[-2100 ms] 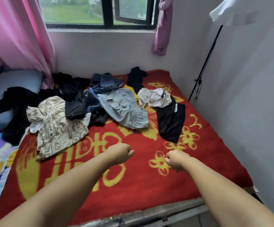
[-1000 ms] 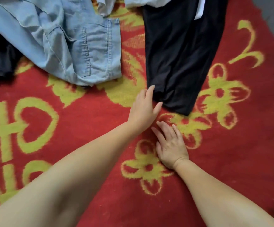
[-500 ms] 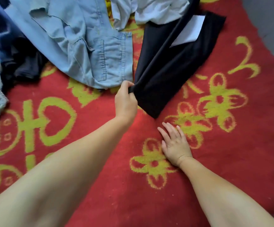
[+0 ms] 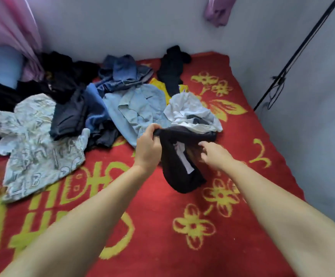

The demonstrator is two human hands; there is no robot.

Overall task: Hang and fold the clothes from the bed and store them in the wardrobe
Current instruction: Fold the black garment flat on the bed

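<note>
We see the left hand [image 4: 148, 149] gripping the top edge of the black garment [image 4: 179, 166], lifted off the red blanket [image 4: 162, 226] just right of centre. The right hand [image 4: 212, 154] sits at the garment's three o'clock side, fingers loosely spread, touching the cloth; we cannot tell if it grips. At twelve o'clock lie a white shirt [image 4: 192, 114] and a denim shirt [image 4: 140, 110]; a printed shirt [image 4: 36, 144] lies at nine o'clock.

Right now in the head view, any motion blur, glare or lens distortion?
Head view: wide-angle bowing bends the black pole and the red blanket edges; right hand smeared by motion, left hand gripping the black garment sharper; soft even light, no glare.
</note>
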